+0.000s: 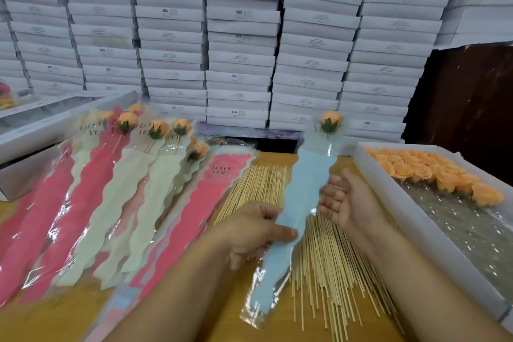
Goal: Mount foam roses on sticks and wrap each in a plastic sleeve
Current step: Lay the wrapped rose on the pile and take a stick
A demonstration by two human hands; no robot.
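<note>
My left hand [255, 233] grips a blue plastic sleeve [301, 191] at its lower middle, thumb across the front. Inside the sleeve an orange foam rose [329, 120] stands on a thin stick, held upright above the table. My right hand [344, 200] is open, palm up, just right of the sleeve, fingers near its edge. A spread of bamboo sticks [327, 264] lies on the wooden table under both hands. A white tray [394, 197] at the right holds several loose orange foam roses [433, 172].
Several wrapped roses in pink and cream sleeves [116, 175] lie fanned at the left, beside a stack of empty pink sleeves [219, 189]. White boxes [241, 36] are stacked high behind the table. Another long white box [41, 125] sits at the far left.
</note>
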